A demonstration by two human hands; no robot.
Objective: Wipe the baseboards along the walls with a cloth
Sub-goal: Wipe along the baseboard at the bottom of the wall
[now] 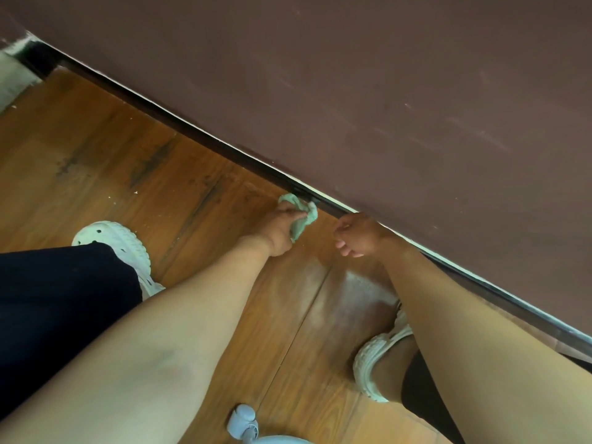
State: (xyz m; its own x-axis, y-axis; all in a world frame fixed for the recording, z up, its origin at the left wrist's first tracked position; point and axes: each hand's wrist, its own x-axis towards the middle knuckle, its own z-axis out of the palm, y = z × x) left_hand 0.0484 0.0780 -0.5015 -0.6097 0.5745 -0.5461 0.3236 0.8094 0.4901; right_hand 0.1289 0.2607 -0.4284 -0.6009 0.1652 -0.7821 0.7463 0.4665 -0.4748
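Clutching a bunched pale green cloth (300, 216), the left hand (279, 232) sits low over the wood floor (96, 149), fingers curled tight round the fabric. Cloth's far end is at, or just short of, the dark baseboard (205, 136); can't tell for sure if it touches. That baseboard runs diagonally, upper left to lower right, w/ a thin pale line along its top edge where it meets the brown-maroon wall (384, 75). Wall shows faint scuffs.

Right hand (357, 233) is near the cloth hand, just beside the baseboard, holding nothing; fingers loosely curled, tips drawn toward each other and pointing left. Part of it overlaps the strip, hiding a short stretch there.

Other stuff: white clog-type shoe (118, 245) on the left, partly under dark clothing (57, 309). Second white shoe (379, 357) lower right, tucked close to the right forearm and not far from the baseboard. Small pale blue gadget (243, 424) at bottom edge, hanging close to the camera; can't tell what it is. Pale surface (12, 78) at far left, where the baseboard ends. Floor has dark grain marks, a few white specks and a hazy sheen between the two arms.
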